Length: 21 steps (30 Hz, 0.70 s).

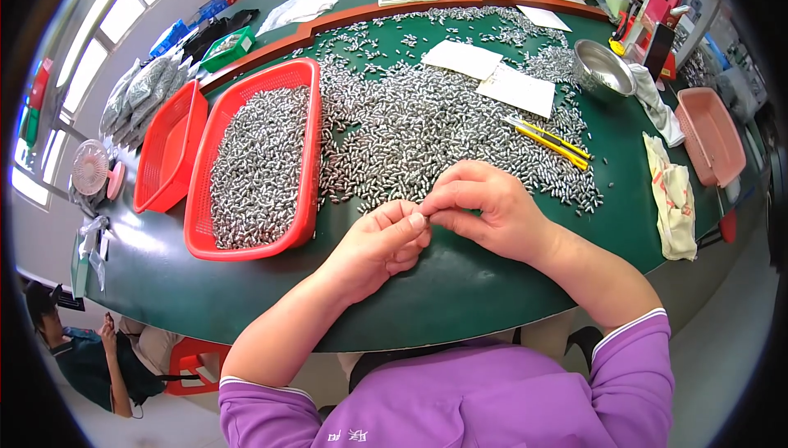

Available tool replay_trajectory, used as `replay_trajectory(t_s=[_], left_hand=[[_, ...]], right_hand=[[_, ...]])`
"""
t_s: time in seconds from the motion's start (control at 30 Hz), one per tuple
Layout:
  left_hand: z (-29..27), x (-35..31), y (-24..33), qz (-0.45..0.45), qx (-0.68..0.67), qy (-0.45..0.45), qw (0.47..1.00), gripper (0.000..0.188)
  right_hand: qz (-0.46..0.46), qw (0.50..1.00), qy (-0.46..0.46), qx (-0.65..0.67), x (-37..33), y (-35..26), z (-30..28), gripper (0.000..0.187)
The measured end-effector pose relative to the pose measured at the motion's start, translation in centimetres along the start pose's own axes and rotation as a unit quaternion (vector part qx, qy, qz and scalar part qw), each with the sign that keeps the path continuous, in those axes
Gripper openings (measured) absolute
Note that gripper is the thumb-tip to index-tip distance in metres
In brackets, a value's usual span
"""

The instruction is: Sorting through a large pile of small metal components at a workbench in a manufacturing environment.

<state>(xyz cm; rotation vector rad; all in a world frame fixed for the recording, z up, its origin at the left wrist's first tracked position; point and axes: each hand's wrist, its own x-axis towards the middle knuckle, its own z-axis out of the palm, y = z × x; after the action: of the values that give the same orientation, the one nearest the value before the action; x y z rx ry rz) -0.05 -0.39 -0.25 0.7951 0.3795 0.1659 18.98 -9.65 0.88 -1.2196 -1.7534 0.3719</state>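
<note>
Your left hand (384, 243) and right hand (484, 210) meet over the green table (460, 284), just at the near edge of the big heap of small silver metal pieces (427, 128). The fingertips of both hands are pressed together at one spot, and it seems they pinch one small piece between them, but the piece itself is hidden by your fingers, so I cannot tell for sure. The other fingers of both hands are curled in. On your left stands a red basket (308, 161) filled with the same silver pieces (a second red basket (168, 148) beside it shows none). Two yellow utility knives (548, 140) lie on the heap to the right of your hands, near white paper sheets (517, 89) and a steel bowl (603, 70).
</note>
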Motion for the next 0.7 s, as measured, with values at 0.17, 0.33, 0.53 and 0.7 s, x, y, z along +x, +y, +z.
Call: replay_trajectory(t_s=[0.17,0.33,0.53,0.7], left_hand=[[-0.07,-0.04,-0.01,0.004,0.017,-0.004,1.0,0.008],[0.15,0.08,-0.03,0.04,0.045,0.025,0.998,0.012],[0.19,0.2,-0.12,0.061,0.063,0.037,0.995,0.012],[0.0,0.15,-0.04,0.055,0.063,0.024,0.996,0.011]], right_hand=[[-0.027,0.999,0.025,-0.028,0.14,-0.38,0.04,0.017],[-0.016,0.998,0.049,-0.024,0.04,-0.06,-0.25,0.021],[-0.04,0.998,0.038,-0.033,0.09,-0.62,-0.13,0.02],[-0.038,0.998,0.041,-0.04,0.11,-0.51,-0.16,0.017]])
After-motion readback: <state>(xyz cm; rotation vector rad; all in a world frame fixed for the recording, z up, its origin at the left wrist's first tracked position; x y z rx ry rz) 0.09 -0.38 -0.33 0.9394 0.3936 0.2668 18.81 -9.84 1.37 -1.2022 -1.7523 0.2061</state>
